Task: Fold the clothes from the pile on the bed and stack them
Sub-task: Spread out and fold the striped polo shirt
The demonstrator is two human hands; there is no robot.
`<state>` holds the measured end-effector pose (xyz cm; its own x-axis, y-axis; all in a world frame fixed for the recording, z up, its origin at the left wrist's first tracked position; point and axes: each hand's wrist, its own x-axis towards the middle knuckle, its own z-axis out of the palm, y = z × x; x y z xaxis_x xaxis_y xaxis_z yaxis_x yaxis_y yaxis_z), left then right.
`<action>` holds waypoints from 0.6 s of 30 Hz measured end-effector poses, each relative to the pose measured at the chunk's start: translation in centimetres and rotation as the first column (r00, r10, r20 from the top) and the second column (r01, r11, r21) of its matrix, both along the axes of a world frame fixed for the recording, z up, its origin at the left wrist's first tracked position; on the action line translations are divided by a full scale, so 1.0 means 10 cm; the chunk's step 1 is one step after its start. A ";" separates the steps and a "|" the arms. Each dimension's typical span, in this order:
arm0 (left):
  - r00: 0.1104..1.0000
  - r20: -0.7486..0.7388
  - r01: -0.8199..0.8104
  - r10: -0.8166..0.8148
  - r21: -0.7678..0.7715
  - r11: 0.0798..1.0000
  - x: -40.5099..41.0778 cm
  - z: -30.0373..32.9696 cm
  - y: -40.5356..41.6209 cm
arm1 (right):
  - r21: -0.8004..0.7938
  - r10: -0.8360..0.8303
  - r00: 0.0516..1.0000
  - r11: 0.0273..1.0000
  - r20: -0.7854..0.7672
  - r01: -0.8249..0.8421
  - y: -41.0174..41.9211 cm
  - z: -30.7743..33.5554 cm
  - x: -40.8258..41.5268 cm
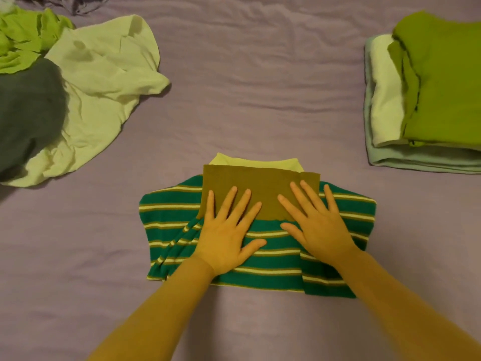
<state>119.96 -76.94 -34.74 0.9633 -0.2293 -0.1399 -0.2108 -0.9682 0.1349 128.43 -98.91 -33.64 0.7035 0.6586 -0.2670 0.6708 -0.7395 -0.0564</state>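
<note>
The green knit top with cream and olive stripes (pixel 260 246) lies folded on the lilac bed sheet (pixel 260 87), near and centre, its olive-brown panel (pixel 260 188) turned up on top. The left hand (pixel 229 235) and right hand (pixel 317 225) press flat on it, fingers spread, gripping nothing. At the far right sits the finished stack of folded green, pale and mint garments (pixel 429 100). At the far left, the loose pile of pale, bright-green and dark-grey clothes (pixel 86 95) still awaits folding. By my reckoning, roughly half remains.
</note>
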 end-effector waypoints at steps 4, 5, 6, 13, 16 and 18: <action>0.998 0.012 0.063 -0.062 -0.166 0.984 -0.11 0.30 -0.72 | 0.011 -0.024 0.997 1.000 0.080 0.023 -0.08 0.20 0.10; 0.994 0.003 0.105 -0.107 -0.219 0.970 -0.16 0.37 -0.92 | 0.013 -0.042 0.994 0.999 0.099 0.041 -0.15 0.23 0.16; 0.989 -0.040 0.127 -0.140 -0.244 0.962 -0.21 0.41 -1.10 | -0.006 -0.061 0.996 0.998 0.066 0.062 -0.23 0.27 0.22; 0.922 -0.356 0.094 -0.150 -0.170 0.981 -0.27 0.48 -1.81 | -0.156 -0.096 0.974 0.986 -0.206 0.064 -0.71 0.34 0.44; 0.911 -0.409 -0.007 -0.051 -0.139 0.990 -0.17 0.58 -1.87 | -0.135 -0.084 0.975 0.989 -0.208 0.057 -0.76 0.37 0.42; 0.916 -0.399 -0.144 0.041 -0.232 0.962 -0.12 0.57 -1.85 | -0.084 -0.111 0.963 0.992 -0.248 0.092 -0.75 0.40 0.41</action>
<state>118.75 -95.40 -29.04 0.8630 -0.2189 -0.4552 -0.0034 -0.9037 0.4282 132.51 -106.40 -29.62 0.6699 0.5602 -0.4872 0.5631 -0.8111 -0.1583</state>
